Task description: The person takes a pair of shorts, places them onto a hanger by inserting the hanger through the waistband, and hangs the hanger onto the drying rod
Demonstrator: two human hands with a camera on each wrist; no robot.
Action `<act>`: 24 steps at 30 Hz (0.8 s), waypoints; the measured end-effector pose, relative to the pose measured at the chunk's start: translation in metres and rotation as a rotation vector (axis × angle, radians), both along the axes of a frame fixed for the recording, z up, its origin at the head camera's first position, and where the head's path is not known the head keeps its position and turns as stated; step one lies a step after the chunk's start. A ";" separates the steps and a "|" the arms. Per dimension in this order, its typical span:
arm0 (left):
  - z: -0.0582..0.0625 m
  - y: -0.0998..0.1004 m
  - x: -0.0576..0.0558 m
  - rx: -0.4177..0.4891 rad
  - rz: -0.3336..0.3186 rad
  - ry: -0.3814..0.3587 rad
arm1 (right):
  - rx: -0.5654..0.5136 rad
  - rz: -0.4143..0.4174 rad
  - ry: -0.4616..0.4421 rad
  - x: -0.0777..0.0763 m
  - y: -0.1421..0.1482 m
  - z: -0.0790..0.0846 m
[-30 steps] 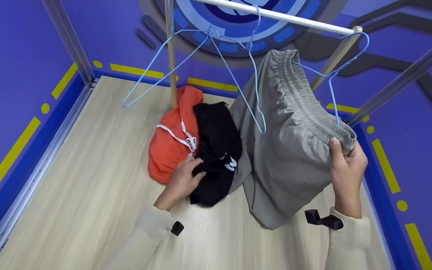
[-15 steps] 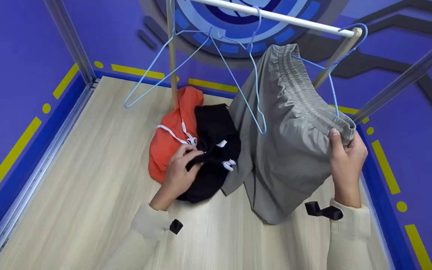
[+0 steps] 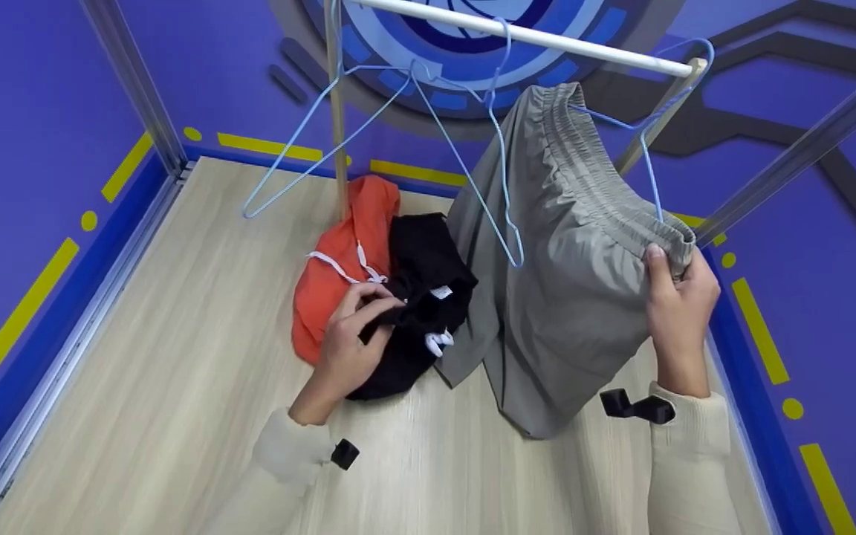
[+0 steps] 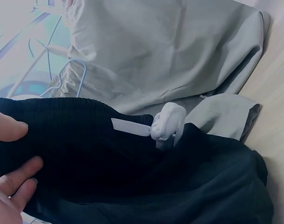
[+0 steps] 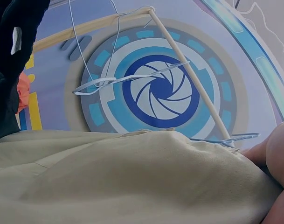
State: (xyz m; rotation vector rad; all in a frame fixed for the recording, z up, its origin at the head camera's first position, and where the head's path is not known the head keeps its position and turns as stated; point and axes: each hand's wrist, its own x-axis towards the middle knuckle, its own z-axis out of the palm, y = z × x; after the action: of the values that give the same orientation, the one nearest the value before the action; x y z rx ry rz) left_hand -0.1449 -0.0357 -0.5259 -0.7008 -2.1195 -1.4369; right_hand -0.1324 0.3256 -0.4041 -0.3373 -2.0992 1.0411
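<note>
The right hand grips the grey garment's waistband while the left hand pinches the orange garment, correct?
Not quite: the left hand pinches the black garment, as the head view shows. The right hand does grip the waistband of the grey garment.

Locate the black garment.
In the head view, the black garment is near centre, between the orange garment and grey garment, pinched by the left hand.

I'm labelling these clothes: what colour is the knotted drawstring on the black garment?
White; the drawstring shows best in the left wrist view.
</note>
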 end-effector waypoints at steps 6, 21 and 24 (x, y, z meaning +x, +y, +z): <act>0.005 -0.001 0.005 0.042 -0.027 0.040 | 0.018 -0.007 -0.001 -0.002 0.000 -0.001; 0.051 0.002 0.029 0.124 -0.051 0.111 | 0.046 -0.008 -0.005 -0.003 -0.001 -0.002; 0.058 0.002 0.032 0.124 -0.054 0.128 | 0.047 -0.001 -0.006 -0.002 -0.001 -0.002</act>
State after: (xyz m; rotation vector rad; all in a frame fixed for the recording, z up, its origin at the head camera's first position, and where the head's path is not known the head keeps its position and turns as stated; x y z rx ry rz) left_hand -0.1130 -0.0340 -0.4674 -0.7859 -1.9114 -1.4959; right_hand -0.1347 0.3243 -0.4057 -0.3192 -2.1252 0.9892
